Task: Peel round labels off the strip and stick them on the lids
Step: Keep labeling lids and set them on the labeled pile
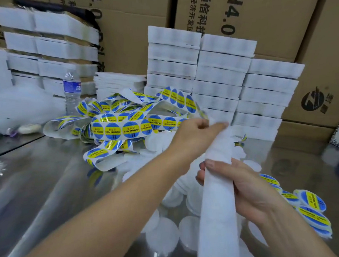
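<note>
A long white backing strip [219, 201] runs from the bottom of the view up to the middle. My left hand [192, 129] pinches its upper part, where it joins the tangled label strip [121, 123] of round blue and yellow labels heaped on the metal table. My right hand [238, 184] grips the strip lower down, fingers curled round it. Plain white lids [162, 235] lie scattered under my arms. Several labelled lids [310, 210] are stacked in a row at the right.
Stacks of white foam trays [219, 77] stand behind the labels, with cardboard boxes [270, 19] behind them. A water bottle [71, 90] stands at the left beside more tray stacks [47, 41]. The shiny metal table [42, 180] reflects light at the front left.
</note>
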`<state>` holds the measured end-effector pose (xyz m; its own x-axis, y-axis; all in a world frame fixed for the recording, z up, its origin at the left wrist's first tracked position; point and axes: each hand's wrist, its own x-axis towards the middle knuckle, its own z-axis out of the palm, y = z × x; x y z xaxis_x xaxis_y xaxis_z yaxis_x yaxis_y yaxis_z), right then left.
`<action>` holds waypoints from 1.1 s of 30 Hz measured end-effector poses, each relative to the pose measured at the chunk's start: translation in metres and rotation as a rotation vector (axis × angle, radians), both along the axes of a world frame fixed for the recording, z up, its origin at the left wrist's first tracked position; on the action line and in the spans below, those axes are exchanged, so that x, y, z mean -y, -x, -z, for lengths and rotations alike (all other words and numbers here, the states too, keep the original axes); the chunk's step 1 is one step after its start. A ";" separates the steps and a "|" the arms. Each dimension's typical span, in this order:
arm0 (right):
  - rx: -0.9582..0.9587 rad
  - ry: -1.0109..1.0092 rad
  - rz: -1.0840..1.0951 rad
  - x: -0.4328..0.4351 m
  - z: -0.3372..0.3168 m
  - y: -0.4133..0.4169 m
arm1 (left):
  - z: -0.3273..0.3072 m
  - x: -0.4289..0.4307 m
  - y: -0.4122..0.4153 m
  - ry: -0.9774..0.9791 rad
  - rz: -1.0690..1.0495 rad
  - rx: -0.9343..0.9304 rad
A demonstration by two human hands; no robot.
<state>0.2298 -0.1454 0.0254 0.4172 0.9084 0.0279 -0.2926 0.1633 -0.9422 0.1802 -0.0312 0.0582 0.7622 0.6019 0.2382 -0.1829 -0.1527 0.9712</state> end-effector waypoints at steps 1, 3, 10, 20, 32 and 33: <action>0.017 0.027 -0.041 0.003 0.001 -0.001 | 0.000 -0.006 0.000 0.244 0.069 -0.014; 0.013 0.061 -0.168 0.009 -0.001 0.001 | 0.001 -0.022 -0.002 0.694 0.187 0.001; -0.025 0.138 -0.407 0.015 -0.003 0.002 | 0.017 -0.076 0.001 1.096 0.112 0.258; 0.314 0.240 -0.147 0.001 0.009 0.013 | 0.002 -0.079 0.004 0.473 -0.167 0.258; -0.021 -0.031 -0.107 -0.002 0.007 0.017 | -0.021 -0.071 0.027 0.183 -0.165 0.183; -0.061 -0.058 -0.076 -0.003 0.006 0.017 | -0.019 -0.072 0.030 0.178 -0.087 0.134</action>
